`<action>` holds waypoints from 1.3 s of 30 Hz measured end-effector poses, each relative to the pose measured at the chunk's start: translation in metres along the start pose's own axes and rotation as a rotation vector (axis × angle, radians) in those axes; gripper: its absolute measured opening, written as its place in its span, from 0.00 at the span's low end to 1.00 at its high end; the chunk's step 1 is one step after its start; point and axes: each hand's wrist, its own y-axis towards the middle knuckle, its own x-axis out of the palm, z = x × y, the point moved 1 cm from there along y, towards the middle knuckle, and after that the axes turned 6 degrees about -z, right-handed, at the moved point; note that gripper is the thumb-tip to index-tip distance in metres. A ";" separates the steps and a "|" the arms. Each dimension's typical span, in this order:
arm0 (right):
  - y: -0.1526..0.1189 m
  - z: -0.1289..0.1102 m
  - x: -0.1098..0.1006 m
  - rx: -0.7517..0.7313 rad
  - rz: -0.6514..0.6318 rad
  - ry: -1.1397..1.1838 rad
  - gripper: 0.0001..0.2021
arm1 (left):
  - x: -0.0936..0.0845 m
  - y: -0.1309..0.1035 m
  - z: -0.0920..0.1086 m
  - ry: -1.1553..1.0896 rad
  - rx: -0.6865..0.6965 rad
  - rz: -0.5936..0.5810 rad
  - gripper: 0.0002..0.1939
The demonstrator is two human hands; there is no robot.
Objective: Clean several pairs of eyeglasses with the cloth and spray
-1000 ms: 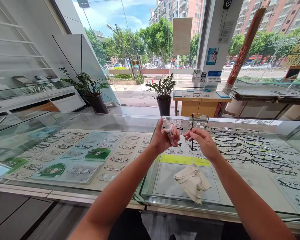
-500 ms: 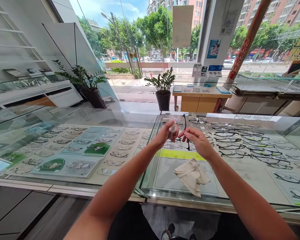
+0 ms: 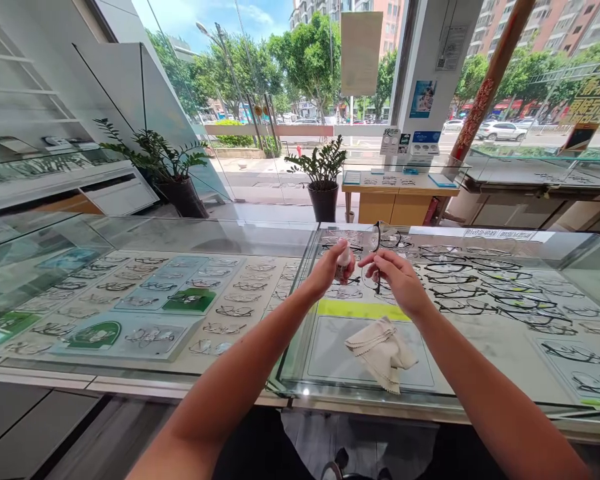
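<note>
My left hand (image 3: 327,270) is wrapped round a small spray bottle (image 3: 345,259) with a white top, thumb near its nozzle. Close to its right, my right hand (image 3: 394,279) pinches a pair of dark-framed glasses (image 3: 378,235), held up on edge above the counter. Part of the frame hides behind my fingers. Below both hands, a crumpled beige cleaning cloth (image 3: 383,350) with zigzag edges lies on the glass top over a grey mat (image 3: 325,347).
The glass display counter (image 3: 300,393) spans the front, with rows of glasses (image 3: 480,287) inside on both sides. Beyond it stand a potted plant (image 3: 324,190), another leaning potted plant (image 3: 180,187) and a small wooden display table (image 3: 400,200) by the window.
The glasses in my right hand have turned, and a lens rim now shows below my fingers. My left hand keeps the bottle in nearly the same place. The view has shifted slightly.
</note>
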 end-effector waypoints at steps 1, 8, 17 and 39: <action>0.001 0.001 -0.001 0.004 0.034 0.028 0.13 | 0.000 0.000 -0.001 0.019 -0.001 -0.020 0.36; 0.003 0.002 -0.003 0.018 0.139 0.105 0.14 | 0.000 0.001 -0.013 0.204 -0.037 -0.127 0.37; 0.003 0.002 -0.003 0.031 0.138 0.128 0.13 | 0.008 -0.003 -0.005 -0.032 -0.141 -0.198 0.40; 0.003 -0.004 -0.004 0.033 0.173 0.204 0.12 | 0.001 0.000 0.004 -0.251 0.059 -0.083 0.28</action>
